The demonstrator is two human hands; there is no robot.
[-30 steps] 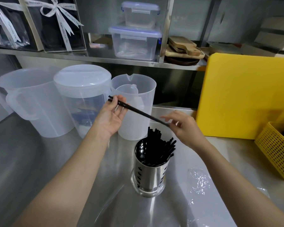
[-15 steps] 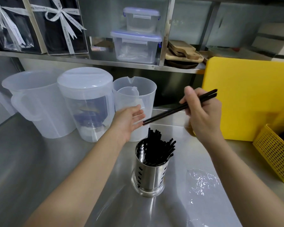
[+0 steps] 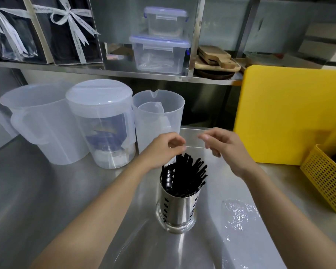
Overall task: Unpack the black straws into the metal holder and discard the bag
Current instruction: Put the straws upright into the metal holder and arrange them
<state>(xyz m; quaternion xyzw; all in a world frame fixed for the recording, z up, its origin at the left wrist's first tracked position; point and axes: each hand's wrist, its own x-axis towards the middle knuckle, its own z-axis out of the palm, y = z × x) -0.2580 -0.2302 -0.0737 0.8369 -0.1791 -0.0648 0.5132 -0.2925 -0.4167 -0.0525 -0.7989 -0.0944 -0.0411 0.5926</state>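
The perforated metal holder (image 3: 176, 212) stands upright on the steel counter, full of black straws (image 3: 188, 174) that lean to the right. My left hand (image 3: 163, 147) hovers just above the straw tops with loosely curled fingers and nothing in it. To the right of it and slightly behind the holder, my right hand (image 3: 226, 150) is also empty, fingers relaxed and apart. The clear plastic bag (image 3: 241, 213) lies crumpled and flat on the counter to the right of the holder.
Three translucent plastic jugs (image 3: 103, 123) stand behind and left of the holder. A yellow cutting board (image 3: 291, 117) leans at the back right, with a yellow mesh basket (image 3: 326, 179) at the right edge. A shelf above carries lidded plastic boxes (image 3: 159, 53).
My right hand held a few black straws up, tilted over the holder; they are no longer in it. Both hands have come together, empty, just above the straw tops.
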